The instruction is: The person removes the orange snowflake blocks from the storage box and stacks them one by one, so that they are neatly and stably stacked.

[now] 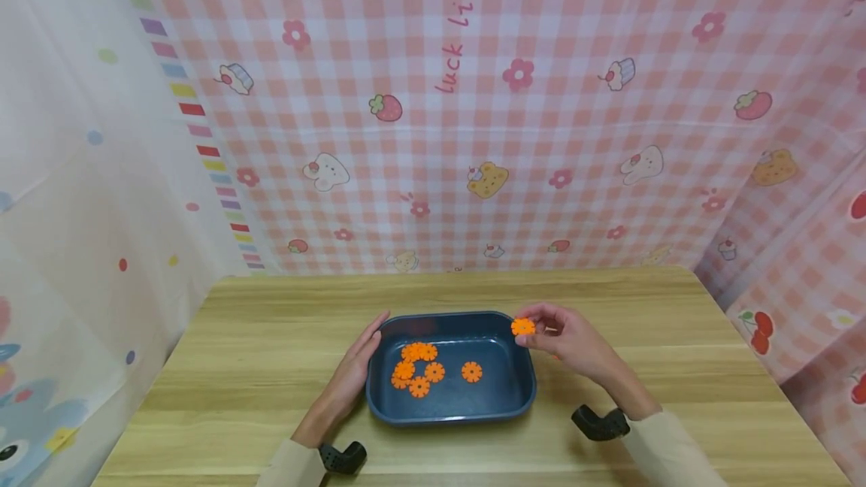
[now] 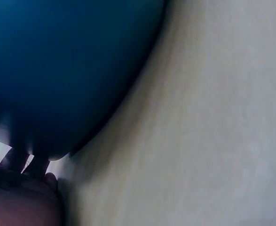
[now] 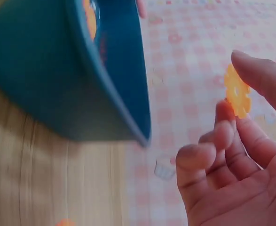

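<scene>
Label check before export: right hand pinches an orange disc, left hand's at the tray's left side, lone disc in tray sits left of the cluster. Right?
No: the head view shows the lone disc right of the cluster. The rest holds: right hand pinching an orange disc, left hand at the left side of the tray.

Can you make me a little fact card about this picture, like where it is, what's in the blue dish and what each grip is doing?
Place: wooden table, pink checked cloth behind
Dish: blue dish, on the table
In dish: orange disc cluster on the left, lone orange disc to its right
Left grip: rests against the dish's left side
Right grip: pinches a notched orange disc by the right rim
Outside dish: orange bit on the table, mostly out of sight
</scene>
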Available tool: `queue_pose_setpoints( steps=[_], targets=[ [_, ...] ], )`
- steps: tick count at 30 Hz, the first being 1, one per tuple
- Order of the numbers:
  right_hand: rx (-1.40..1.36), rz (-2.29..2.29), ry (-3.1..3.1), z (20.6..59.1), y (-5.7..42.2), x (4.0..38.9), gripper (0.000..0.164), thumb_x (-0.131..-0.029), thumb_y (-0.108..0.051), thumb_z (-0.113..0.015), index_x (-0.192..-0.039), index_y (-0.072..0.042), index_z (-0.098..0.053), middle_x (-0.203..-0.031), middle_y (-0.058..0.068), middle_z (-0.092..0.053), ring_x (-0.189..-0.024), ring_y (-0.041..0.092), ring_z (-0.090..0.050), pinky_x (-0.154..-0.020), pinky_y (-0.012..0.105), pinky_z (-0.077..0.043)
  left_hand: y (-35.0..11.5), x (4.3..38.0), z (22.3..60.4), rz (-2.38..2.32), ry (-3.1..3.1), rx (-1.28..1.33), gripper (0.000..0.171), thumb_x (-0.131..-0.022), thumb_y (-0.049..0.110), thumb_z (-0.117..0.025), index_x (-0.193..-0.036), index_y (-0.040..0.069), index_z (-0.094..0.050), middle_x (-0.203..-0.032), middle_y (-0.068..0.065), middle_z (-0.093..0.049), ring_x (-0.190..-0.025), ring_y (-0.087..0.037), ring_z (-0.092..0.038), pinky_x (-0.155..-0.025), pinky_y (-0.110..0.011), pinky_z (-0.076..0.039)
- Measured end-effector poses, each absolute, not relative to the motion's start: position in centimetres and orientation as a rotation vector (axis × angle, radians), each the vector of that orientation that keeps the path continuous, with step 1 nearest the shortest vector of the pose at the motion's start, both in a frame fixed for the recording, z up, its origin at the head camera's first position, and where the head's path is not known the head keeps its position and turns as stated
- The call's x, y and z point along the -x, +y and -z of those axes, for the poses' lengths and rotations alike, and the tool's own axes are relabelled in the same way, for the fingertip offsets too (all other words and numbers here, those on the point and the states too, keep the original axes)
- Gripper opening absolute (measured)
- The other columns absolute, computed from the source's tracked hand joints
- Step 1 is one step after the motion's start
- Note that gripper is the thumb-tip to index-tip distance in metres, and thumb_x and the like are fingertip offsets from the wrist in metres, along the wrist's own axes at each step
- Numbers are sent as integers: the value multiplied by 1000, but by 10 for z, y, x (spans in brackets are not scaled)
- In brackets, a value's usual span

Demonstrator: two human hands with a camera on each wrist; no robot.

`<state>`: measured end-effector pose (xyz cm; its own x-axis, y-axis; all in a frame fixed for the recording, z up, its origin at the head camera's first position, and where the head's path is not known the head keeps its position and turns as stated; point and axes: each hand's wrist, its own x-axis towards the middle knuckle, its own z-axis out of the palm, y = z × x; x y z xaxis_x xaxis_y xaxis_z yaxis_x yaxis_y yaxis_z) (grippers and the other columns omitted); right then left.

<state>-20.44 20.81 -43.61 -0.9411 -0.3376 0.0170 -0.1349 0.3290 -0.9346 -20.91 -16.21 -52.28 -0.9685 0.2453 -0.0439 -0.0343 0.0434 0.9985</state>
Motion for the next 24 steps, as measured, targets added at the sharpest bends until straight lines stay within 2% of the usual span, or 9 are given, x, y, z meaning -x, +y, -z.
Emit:
queue_pose_setpoints(
  steps=[6, 16, 24],
  targets=[
    [411, 1689, 2492, 444, 232, 204, 32, -90, -19, -74, -115, -4, -62, -80, 6, -45, -67, 12, -44, -53, 23, -36, -162, 209, 522, -2028, 2107, -220, 50, -108, 41, -33, -156, 27, -30, -165, 2, -19, -153, -22, -8, -123, -50, -4],
    [313, 1538, 2685, 474, 257, 210, 36, -90, -25, -74, -119, -5, -63, -98, 8, -57, -80, 19, -44, -65, 25, -37, -163, 210, 523, -2029, 2094, -209, 55, -107, 44, -35, -158, 25, -26, -166, -1, -14, -153, -25, -5, -122, -52, -4],
    [256, 1529, 2642, 499, 267, 217, 35, -91, -21, -73, -119, -4, -60, -92, 8, -50, -83, 20, -47, -66, 24, -41, -163, 208, 522, -2031, 2072, -208, 58, -105, 29, -46, -158, 22, -25, -167, -2, -9, -153, -28, 0, -121, -57, -1]
  ],
)
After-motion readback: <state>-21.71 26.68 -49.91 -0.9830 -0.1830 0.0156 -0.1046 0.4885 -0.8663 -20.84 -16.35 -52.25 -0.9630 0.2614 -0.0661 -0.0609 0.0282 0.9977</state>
